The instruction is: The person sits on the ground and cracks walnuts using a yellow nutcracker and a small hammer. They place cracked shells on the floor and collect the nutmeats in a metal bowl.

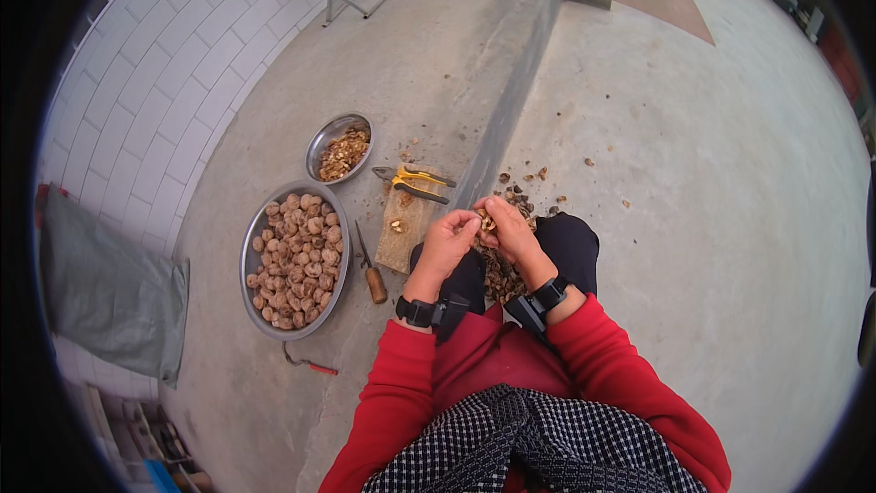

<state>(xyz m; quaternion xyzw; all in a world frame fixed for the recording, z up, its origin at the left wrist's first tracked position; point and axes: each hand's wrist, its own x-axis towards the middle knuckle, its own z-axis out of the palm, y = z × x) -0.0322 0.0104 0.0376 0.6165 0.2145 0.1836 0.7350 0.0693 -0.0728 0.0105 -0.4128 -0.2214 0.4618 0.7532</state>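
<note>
Above my knees, my right hand (513, 231) holds a cracked walnut (486, 220) in its fingers. My left hand (448, 239) meets it from the other side, thumb and fingertips pinched at the nut's edge. Between my legs lies a heap of broken walnut shells (503, 277). To the left, combination pliers (410, 181) with yellow and black handles rest across a worn board (393, 253), near a piece of walnut (396, 226). A large metal basin (246, 257) holds whole walnuts (301, 260). Behind it, a smaller metal bowl (313, 154) contains walnut kernels (344, 154).
A pointed tool with a wooden handle (375, 285) lies between basin and board. A red-handled tool (321, 369) sits on the concrete floor (684, 219) below the basin. A low step (510, 109) runs away from me. A grey sack (109, 287) leans at the brick-patterned wall (171, 48).
</note>
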